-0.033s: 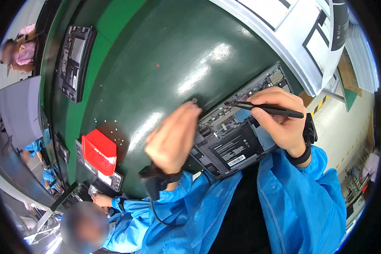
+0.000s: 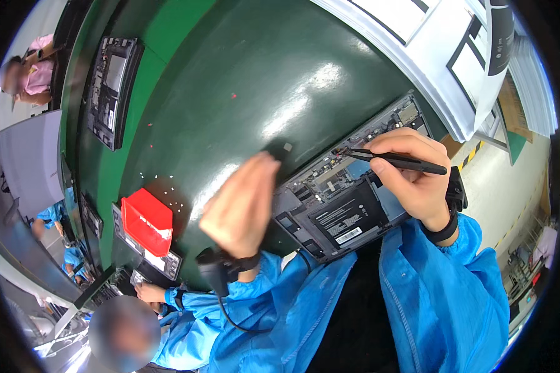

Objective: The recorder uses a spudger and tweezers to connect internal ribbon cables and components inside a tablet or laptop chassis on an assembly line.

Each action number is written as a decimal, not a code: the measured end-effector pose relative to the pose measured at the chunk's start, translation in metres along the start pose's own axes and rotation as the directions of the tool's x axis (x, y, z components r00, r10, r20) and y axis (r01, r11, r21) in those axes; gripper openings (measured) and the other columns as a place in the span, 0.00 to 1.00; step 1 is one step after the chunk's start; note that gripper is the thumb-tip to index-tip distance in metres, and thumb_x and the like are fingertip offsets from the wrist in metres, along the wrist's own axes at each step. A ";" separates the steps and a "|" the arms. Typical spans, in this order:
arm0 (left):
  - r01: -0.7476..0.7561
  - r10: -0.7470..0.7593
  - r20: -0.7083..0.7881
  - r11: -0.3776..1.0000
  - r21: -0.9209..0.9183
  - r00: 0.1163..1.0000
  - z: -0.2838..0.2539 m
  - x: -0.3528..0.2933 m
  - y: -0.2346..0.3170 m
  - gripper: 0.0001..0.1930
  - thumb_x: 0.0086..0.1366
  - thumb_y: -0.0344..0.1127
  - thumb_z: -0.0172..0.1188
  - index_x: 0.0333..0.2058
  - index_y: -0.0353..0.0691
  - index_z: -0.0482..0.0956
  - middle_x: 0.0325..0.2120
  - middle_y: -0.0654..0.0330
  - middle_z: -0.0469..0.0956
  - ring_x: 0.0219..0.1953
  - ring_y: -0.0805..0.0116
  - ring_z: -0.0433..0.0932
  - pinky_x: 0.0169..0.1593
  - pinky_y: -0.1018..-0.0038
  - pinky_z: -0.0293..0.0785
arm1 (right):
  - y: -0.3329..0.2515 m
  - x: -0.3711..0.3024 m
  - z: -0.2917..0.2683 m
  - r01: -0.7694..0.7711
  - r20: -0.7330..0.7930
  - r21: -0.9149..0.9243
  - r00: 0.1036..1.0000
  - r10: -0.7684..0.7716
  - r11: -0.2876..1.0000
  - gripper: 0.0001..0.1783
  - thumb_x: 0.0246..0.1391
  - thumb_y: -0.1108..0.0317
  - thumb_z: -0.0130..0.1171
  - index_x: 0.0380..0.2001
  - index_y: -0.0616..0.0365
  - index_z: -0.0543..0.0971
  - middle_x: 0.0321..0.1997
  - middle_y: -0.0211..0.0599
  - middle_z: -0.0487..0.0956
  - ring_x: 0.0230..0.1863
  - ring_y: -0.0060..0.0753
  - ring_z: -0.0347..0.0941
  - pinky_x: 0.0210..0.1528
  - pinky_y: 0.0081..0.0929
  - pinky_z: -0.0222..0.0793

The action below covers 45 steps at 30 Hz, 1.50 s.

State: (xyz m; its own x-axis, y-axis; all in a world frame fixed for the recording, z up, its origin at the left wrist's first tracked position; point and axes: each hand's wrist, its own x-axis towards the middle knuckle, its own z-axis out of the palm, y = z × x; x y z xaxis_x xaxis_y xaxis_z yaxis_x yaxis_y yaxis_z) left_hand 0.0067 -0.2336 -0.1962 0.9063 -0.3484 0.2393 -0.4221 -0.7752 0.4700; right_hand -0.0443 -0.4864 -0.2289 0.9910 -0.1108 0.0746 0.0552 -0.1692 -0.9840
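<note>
My right hand (image 2: pixel 414 165) grips a pair of black tweezers (image 2: pixel 407 163). Their tips rest at the small parts along the far side of an opened laptop (image 2: pixel 330 189). Its circuit board shows, and a black battery (image 2: pixel 348 214) with a white label fills its near part. My left hand (image 2: pixel 239 202), smeared by motion, is over the bench just left of the laptop; whether its fingers hold anything cannot be made out. A small greyish square piece (image 2: pixel 287 147) lies on the green bench beyond its fingertips.
A red bin (image 2: pixel 146 222) stands at left, with small white bits (image 2: pixel 173 193) scattered beside it. Another opened laptop (image 2: pixel 112 92) lies at the far left. White sheets or trays (image 2: pixel 410 56) are stacked at upper right. A co-worker's hand (image 2: pixel 149 292) works at lower left.
My left hand has moved left and toward me, away from the small square piece, which now lies uncovered on the bench. My right hand and the tweezers have barely moved.
</note>
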 end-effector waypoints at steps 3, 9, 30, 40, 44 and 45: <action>0.174 -0.144 -0.137 0.957 0.232 0.980 -0.046 -0.022 -0.039 0.06 0.67 0.25 0.65 0.40 0.31 0.88 0.37 0.51 0.88 0.39 0.63 0.88 0.47 0.70 0.83 | -0.003 0.001 0.001 -0.076 0.008 0.013 0.997 0.076 0.997 0.10 0.50 0.78 0.70 0.38 0.65 0.85 0.37 0.41 0.85 0.29 0.20 0.79 0.28 0.16 0.71; 0.680 -0.470 -0.541 0.672 0.292 0.697 -0.139 -0.089 -0.101 0.16 0.73 0.35 0.61 0.55 0.35 0.83 0.44 0.50 0.87 0.41 0.65 0.87 0.44 0.71 0.81 | -0.001 0.009 -0.004 -0.059 0.056 0.026 0.997 0.058 0.998 0.10 0.50 0.78 0.70 0.38 0.66 0.85 0.38 0.42 0.85 0.28 0.19 0.78 0.27 0.15 0.71; -0.075 0.088 0.043 0.966 -0.248 0.995 0.055 0.014 0.021 0.13 0.50 0.21 0.75 0.36 0.33 0.87 0.48 0.50 0.83 0.49 0.50 0.82 0.51 0.63 0.80 | 0.003 0.015 -0.004 -0.118 0.041 0.003 0.992 0.118 0.993 0.09 0.52 0.78 0.71 0.39 0.65 0.86 0.37 0.41 0.86 0.31 0.22 0.80 0.30 0.17 0.72; 0.004 0.029 0.096 0.944 -0.330 0.995 0.051 0.012 0.018 0.10 0.52 0.21 0.73 0.35 0.32 0.85 0.47 0.48 0.84 0.48 0.50 0.82 0.51 0.63 0.80 | -0.007 0.012 0.007 -0.295 -0.016 0.155 0.954 0.301 0.943 0.09 0.55 0.77 0.70 0.40 0.65 0.87 0.37 0.37 0.86 0.28 0.12 0.75 0.27 0.10 0.66; 0.015 0.013 0.090 0.950 -0.311 0.996 0.050 0.009 0.016 0.10 0.52 0.21 0.73 0.35 0.31 0.85 0.47 0.48 0.84 0.48 0.50 0.82 0.51 0.63 0.80 | -0.008 0.015 0.009 -0.256 0.017 0.052 0.967 0.255 0.965 0.09 0.55 0.77 0.70 0.40 0.65 0.87 0.37 0.37 0.85 0.27 0.12 0.74 0.26 0.11 0.65; 0.018 0.010 0.088 0.950 -0.311 0.996 0.050 0.010 0.016 0.10 0.52 0.21 0.73 0.35 0.31 0.85 0.47 0.48 0.84 0.48 0.50 0.82 0.51 0.63 0.80 | -0.008 0.015 0.010 -0.251 0.024 0.031 0.968 0.251 0.967 0.09 0.55 0.77 0.70 0.40 0.65 0.87 0.37 0.38 0.85 0.28 0.13 0.75 0.26 0.11 0.65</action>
State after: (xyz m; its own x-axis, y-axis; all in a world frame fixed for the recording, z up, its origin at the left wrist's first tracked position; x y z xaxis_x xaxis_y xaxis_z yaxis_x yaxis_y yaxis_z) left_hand 0.0099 -0.2754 -0.2288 0.9003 -0.4014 0.1683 -0.3917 -0.5787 0.7153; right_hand -0.0285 -0.4766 -0.2214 0.9759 -0.1263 -0.1782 -0.1919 -0.1059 -0.9757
